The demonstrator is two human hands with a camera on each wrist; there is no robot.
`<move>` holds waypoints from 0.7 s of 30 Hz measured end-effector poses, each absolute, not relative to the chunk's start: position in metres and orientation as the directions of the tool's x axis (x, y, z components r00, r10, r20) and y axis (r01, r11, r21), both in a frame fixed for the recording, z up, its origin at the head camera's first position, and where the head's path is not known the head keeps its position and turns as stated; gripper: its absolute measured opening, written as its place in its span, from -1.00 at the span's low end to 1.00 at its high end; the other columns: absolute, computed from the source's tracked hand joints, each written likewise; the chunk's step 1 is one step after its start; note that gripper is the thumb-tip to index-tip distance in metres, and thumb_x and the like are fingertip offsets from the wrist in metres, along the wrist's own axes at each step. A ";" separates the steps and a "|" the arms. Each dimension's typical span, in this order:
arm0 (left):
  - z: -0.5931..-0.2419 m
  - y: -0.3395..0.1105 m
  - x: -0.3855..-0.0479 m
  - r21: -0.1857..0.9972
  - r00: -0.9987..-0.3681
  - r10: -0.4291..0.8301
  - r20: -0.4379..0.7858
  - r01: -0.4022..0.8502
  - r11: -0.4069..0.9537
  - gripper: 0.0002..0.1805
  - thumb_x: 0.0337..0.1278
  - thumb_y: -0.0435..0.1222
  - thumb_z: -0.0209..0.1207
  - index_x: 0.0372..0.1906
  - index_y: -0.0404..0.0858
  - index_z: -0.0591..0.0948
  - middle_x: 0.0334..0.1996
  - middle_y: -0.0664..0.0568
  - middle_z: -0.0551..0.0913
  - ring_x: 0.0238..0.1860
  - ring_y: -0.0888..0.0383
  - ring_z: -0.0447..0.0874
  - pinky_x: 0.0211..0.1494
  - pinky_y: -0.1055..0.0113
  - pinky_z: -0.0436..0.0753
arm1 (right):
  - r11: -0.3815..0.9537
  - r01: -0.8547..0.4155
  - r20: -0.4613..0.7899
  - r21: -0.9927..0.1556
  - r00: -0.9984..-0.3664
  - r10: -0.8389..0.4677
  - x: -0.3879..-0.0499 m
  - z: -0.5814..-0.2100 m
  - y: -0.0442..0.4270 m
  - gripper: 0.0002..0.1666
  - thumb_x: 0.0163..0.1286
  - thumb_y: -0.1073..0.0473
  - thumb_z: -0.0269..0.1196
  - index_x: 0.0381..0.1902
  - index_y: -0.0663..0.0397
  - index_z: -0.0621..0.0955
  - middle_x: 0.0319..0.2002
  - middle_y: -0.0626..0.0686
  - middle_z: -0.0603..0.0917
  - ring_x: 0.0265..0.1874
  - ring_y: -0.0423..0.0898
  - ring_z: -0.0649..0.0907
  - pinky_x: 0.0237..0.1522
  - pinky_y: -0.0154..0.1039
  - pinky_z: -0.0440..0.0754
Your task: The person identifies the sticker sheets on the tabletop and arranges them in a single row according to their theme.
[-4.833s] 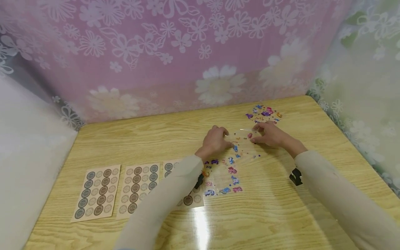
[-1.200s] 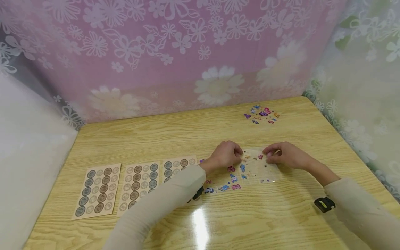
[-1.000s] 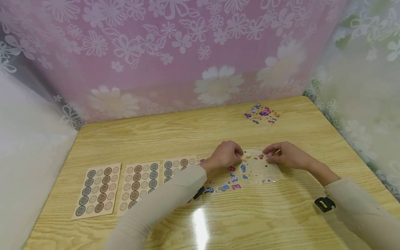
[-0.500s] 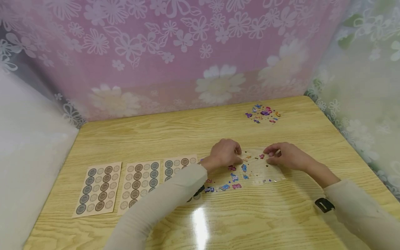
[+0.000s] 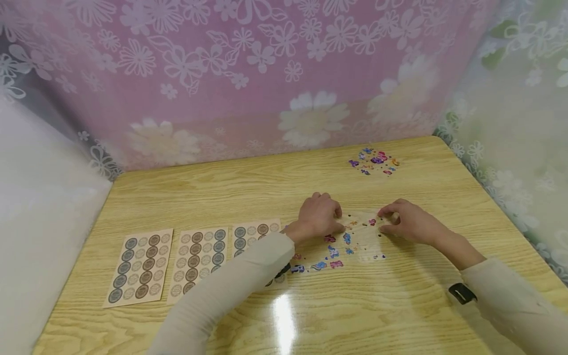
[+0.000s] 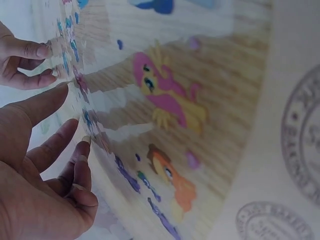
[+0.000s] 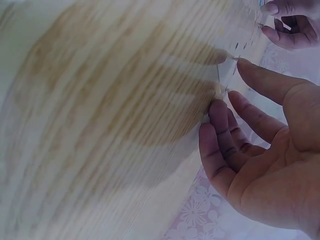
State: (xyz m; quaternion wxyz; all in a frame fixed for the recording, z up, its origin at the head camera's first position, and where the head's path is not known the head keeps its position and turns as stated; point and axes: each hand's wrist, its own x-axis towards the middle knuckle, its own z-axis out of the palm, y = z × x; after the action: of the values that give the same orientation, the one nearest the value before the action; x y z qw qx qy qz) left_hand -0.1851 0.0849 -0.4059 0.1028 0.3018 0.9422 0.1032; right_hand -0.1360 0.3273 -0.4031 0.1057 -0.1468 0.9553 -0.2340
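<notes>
A clear sticker sheet with small cartoon ponies (image 5: pixel 347 238) lies between my two hands on the table. My left hand (image 5: pixel 318 215) touches its left side, thumb and forefinger apart. My right hand (image 5: pixel 413 222) is at its upper right corner, with thumb and forefinger spread; in the right wrist view the fingertips (image 7: pixel 235 94) touch down near the sheet's edge. Another clear pony sticker sheet (image 5: pixel 319 266) lies partly under my left wrist; the left wrist view shows its pink-haired yellow pony (image 6: pixel 172 97) close up. Whether the two sheets overlap is hard to tell.
Paper sheets of round stamp-like stickers stand in a row at left: one sheet (image 5: pixel 138 268), a second (image 5: pixel 198 264), and a third (image 5: pixel 257 229) partly behind my left sleeve. A further pony sheet (image 5: pixel 374 161) lies near the back edge of the wooden table (image 5: pixel 213 192).
Both hands have brought the clear pony sheet nearer and rightward from the back pony sheet, down beside the front one. In the last half second my right fingers have spread and eased off its corner.
</notes>
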 end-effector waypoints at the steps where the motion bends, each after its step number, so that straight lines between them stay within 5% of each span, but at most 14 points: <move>1: -0.406 0.085 -0.185 0.250 -0.795 0.592 -0.132 0.551 0.796 -0.65 0.03 0.11 0.29 -0.14 0.03 0.71 -0.22 0.20 0.53 -0.22 0.19 0.34 -0.18 0.35 0.40 | 0.847 -0.234 -0.131 -0.477 -0.934 -0.332 -0.136 -0.403 0.327 -0.62 0.22 0.15 0.37 -0.07 0.27 0.63 -0.14 0.20 0.55 -0.23 0.05 0.53 -0.22 0.00 0.51; 21: -0.406 0.086 -0.183 0.200 -0.797 0.595 -0.099 0.570 0.797 -0.70 0.19 0.08 0.12 -0.08 0.07 0.64 -0.16 0.18 0.46 -0.13 0.16 0.29 -0.01 0.23 0.37 | 0.852 -0.217 -0.122 -0.477 -0.943 -0.309 -0.134 -0.403 0.328 -0.61 0.32 0.05 0.29 -0.06 0.24 0.61 -0.14 0.18 0.55 -0.26 0.01 0.56 -0.25 -0.02 0.55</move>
State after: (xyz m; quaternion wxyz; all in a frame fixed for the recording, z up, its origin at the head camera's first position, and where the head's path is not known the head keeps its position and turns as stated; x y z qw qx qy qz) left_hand -0.1825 0.0856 -0.4062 0.0787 0.3084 0.9446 0.0801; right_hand -0.1344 0.3279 -0.4029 0.0977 -0.1375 0.9572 -0.2351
